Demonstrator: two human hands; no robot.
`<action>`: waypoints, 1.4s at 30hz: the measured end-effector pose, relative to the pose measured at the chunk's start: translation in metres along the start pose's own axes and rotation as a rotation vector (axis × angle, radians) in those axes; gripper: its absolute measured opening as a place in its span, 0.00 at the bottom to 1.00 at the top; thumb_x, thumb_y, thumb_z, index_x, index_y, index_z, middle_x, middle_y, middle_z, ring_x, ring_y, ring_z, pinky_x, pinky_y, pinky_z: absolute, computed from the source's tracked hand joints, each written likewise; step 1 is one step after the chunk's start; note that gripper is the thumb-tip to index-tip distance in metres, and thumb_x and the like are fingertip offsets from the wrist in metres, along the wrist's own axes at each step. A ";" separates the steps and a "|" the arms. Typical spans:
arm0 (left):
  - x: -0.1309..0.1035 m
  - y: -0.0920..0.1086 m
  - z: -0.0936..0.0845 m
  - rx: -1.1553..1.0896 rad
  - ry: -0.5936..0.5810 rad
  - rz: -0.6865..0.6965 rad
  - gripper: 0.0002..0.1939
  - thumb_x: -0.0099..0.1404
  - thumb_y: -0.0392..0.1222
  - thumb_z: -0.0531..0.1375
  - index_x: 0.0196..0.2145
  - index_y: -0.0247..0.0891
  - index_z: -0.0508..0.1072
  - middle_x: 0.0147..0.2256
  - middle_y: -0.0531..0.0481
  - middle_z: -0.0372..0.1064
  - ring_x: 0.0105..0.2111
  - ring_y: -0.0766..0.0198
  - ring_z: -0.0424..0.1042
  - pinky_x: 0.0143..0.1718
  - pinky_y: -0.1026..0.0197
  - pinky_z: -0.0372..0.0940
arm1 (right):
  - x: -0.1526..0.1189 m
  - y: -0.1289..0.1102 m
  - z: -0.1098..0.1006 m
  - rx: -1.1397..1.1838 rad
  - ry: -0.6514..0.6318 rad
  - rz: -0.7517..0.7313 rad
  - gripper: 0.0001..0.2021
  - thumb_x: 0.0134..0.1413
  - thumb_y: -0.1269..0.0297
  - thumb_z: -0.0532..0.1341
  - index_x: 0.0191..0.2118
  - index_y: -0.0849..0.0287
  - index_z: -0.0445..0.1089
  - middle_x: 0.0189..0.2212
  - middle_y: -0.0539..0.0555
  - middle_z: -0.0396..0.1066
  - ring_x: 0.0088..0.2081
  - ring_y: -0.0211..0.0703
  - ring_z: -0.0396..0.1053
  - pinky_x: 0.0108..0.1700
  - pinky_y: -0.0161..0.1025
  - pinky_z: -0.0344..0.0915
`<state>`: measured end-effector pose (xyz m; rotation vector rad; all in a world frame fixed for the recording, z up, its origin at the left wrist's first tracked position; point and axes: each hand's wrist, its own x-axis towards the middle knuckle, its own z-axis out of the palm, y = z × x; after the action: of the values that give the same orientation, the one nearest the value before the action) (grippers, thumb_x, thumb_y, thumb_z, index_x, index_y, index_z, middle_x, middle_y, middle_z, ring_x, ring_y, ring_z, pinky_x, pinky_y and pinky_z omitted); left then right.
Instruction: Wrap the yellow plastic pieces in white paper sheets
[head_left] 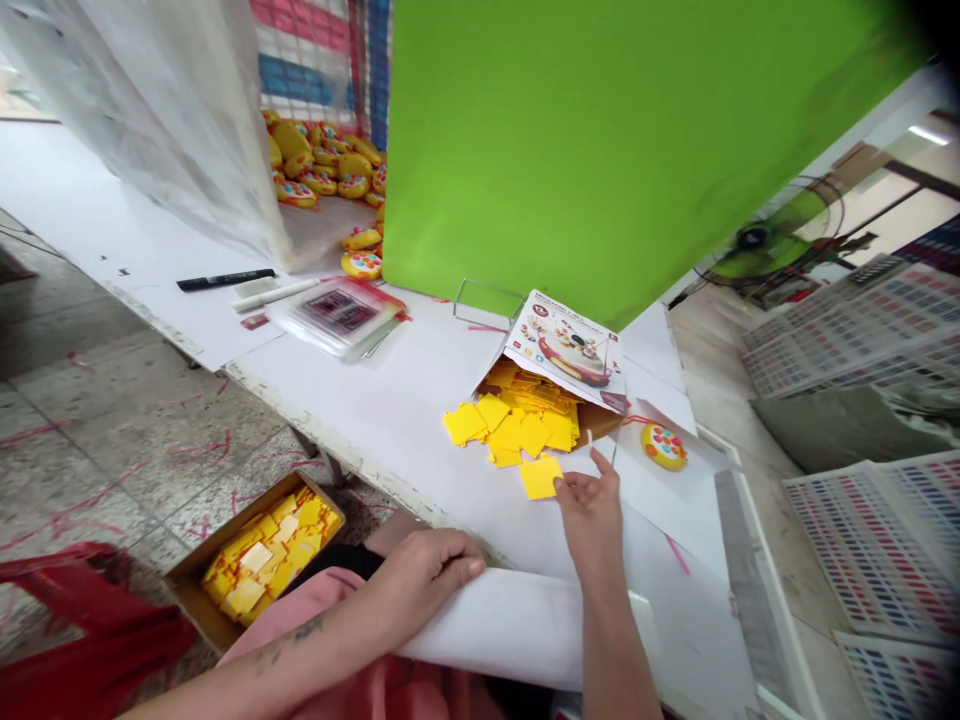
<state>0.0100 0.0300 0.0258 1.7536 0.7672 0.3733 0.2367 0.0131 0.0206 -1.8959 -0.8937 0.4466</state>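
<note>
My right hand point(592, 505) pinches a thin yellow plastic square point(538, 479) by its right edge, just above the white tabletop. Several more yellow squares point(517, 428) spill from the open end of a printed cardboard box point(570, 345) lying on its side. At the table's near edge my left hand point(427, 570) rests with its fingers curled together, against a white curved sheet point(510, 620) that bends down over my lap. What is under those fingers, if anything, is hidden. A yellow oval toy with coloured dots point(664, 446) lies right of the box, on a red cord.
A carton of yellow pieces point(259, 555) stands below the table at left. Clear plastic bags point(337, 315), a black marker point(225, 280) and a wire frame point(487, 300) lie on the table. Behind rise a green panel point(585, 150) and heaped yellow toys point(330, 165). A fan point(772, 235) stands right.
</note>
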 end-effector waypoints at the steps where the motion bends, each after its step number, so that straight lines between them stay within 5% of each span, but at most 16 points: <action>1: 0.000 0.000 0.002 -0.010 0.003 0.008 0.16 0.66 0.45 0.48 0.30 0.37 0.72 0.27 0.52 0.70 0.28 0.66 0.67 0.30 0.67 0.56 | -0.002 -0.004 -0.007 0.007 -0.009 -0.008 0.34 0.49 0.63 0.58 0.60 0.58 0.44 0.32 0.51 0.68 0.30 0.40 0.68 0.33 0.37 0.65; 4: 0.000 -0.001 0.007 -0.051 0.051 -0.013 0.14 0.66 0.45 0.48 0.40 0.38 0.70 0.29 0.52 0.69 0.30 0.65 0.66 0.32 0.66 0.57 | -0.014 -0.026 -0.026 -0.147 -0.167 -0.090 0.30 0.54 0.65 0.53 0.62 0.51 0.42 0.36 0.51 0.70 0.33 0.39 0.68 0.37 0.37 0.65; 8: 0.002 0.002 0.011 -0.069 0.123 -0.045 0.21 0.62 0.43 0.54 0.53 0.42 0.59 0.35 0.52 0.69 0.31 0.65 0.66 0.33 0.65 0.57 | -0.041 -0.061 -0.030 -0.423 -0.585 -0.333 0.30 0.55 0.72 0.49 0.62 0.45 0.43 0.35 0.48 0.71 0.36 0.41 0.67 0.41 0.40 0.63; 12: 0.005 0.006 0.013 -0.233 0.053 0.021 0.18 0.60 0.39 0.56 0.49 0.40 0.63 0.38 0.51 0.69 0.31 0.66 0.65 0.33 0.65 0.58 | -0.064 -0.079 -0.016 -0.533 -0.772 -0.534 0.32 0.54 0.76 0.49 0.63 0.45 0.42 0.37 0.51 0.70 0.38 0.43 0.67 0.41 0.40 0.64; 16: 0.008 0.003 0.017 -0.628 -0.040 -0.048 0.10 0.60 0.44 0.57 0.35 0.34 0.69 0.29 0.51 0.68 0.28 0.66 0.65 0.30 0.66 0.58 | -0.074 -0.075 -0.013 -0.438 -0.562 -0.519 0.27 0.56 0.71 0.50 0.61 0.47 0.48 0.48 0.53 0.65 0.45 0.44 0.64 0.45 0.43 0.63; 20: 0.007 -0.003 0.022 -0.920 -0.011 -0.193 0.16 0.55 0.49 0.61 0.34 0.34 0.67 0.26 0.52 0.68 0.23 0.69 0.64 0.25 0.67 0.57 | -0.077 -0.060 -0.025 -0.296 -0.253 -0.200 0.15 0.55 0.58 0.54 0.48 0.54 0.63 0.48 0.56 0.66 0.44 0.47 0.66 0.44 0.43 0.64; 26: 0.005 -0.005 0.028 -0.992 0.040 -0.224 0.16 0.54 0.49 0.63 0.30 0.33 0.65 0.23 0.54 0.66 0.20 0.72 0.62 0.22 0.70 0.54 | -0.082 -0.054 -0.031 -0.228 -0.451 0.033 0.11 0.55 0.55 0.53 0.37 0.57 0.66 0.39 0.54 0.71 0.38 0.44 0.68 0.40 0.39 0.64; 30: 0.004 -0.005 0.027 -1.085 -0.002 -0.188 0.15 0.57 0.47 0.61 0.35 0.35 0.63 0.24 0.53 0.68 0.23 0.69 0.67 0.25 0.68 0.57 | -0.086 -0.059 -0.027 -0.305 -0.516 0.006 0.09 0.56 0.58 0.52 0.33 0.56 0.64 0.31 0.50 0.71 0.34 0.41 0.67 0.37 0.36 0.62; 42: 0.001 -0.005 0.027 -1.092 -0.034 -0.169 0.13 0.59 0.46 0.60 0.35 0.36 0.61 0.25 0.54 0.66 0.25 0.68 0.67 0.25 0.68 0.56 | -0.081 -0.070 -0.024 -0.521 -0.549 -0.087 0.07 0.57 0.61 0.50 0.31 0.56 0.61 0.31 0.49 0.69 0.35 0.41 0.67 0.35 0.36 0.59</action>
<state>0.0259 0.0117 0.0121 0.6644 0.5119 0.5140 0.1708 -0.0424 0.0883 -2.2272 -1.5678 0.7570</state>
